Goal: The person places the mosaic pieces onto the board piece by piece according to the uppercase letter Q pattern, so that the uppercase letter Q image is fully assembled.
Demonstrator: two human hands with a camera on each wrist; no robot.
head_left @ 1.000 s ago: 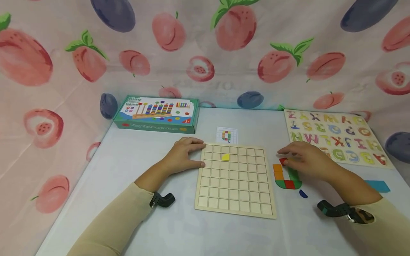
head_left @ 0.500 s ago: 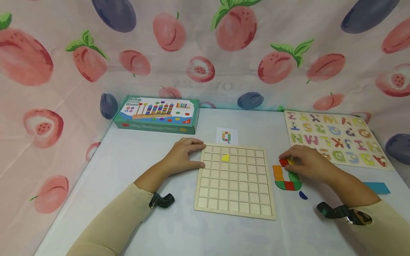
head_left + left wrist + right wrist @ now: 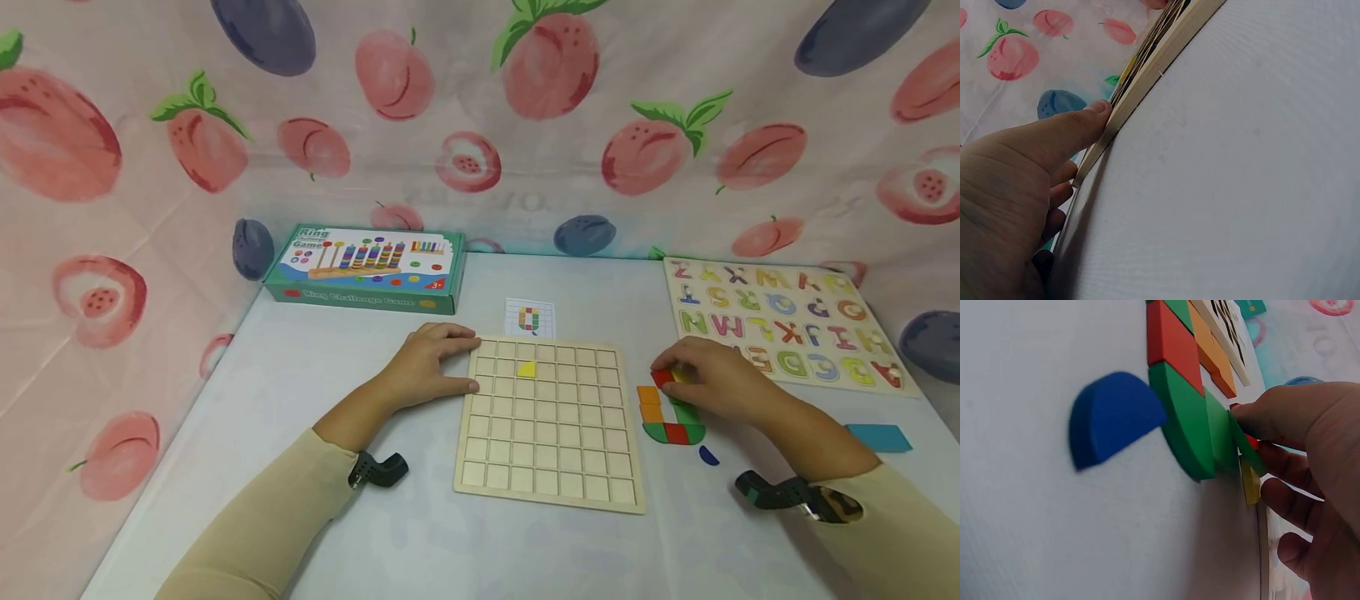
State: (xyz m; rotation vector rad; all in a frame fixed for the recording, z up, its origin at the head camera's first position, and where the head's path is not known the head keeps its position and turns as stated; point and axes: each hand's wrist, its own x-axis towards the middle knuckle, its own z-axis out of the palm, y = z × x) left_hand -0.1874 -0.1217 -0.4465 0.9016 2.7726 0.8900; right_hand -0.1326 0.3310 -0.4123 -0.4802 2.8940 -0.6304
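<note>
At the left edge of a wooden grid board point(image 3: 547, 446), my left hand point(image 3: 420, 367) rests its thumb and fingertips on the rim. One yellow rounded piece point(image 3: 527, 369) lies in an upper cell of the board. To the right, my right hand point(image 3: 720, 379) pinches a red square block point(image 3: 662, 378) between thumb and fingers. A thin green piece point(image 3: 1247, 445) stands tilted by the thumb in the right wrist view. Orange blocks point(image 3: 650, 404), another red block point(image 3: 677, 433) and green pieces form a ring below the hand. A blue half-round piece point(image 3: 708, 455) lies apart, nearer me.
A small pattern card point(image 3: 529, 318) lies behind the board. A green ring game box point(image 3: 366, 268) is at the back left. An alphabet puzzle board point(image 3: 787, 325) takes up the back right, with a flat blue rectangle point(image 3: 879, 437) in front of it.
My right hand has shifted slightly at the top of the coloured ring, and more of the red block shows at its fingertips. My left hand stays at the board's edge.
</note>
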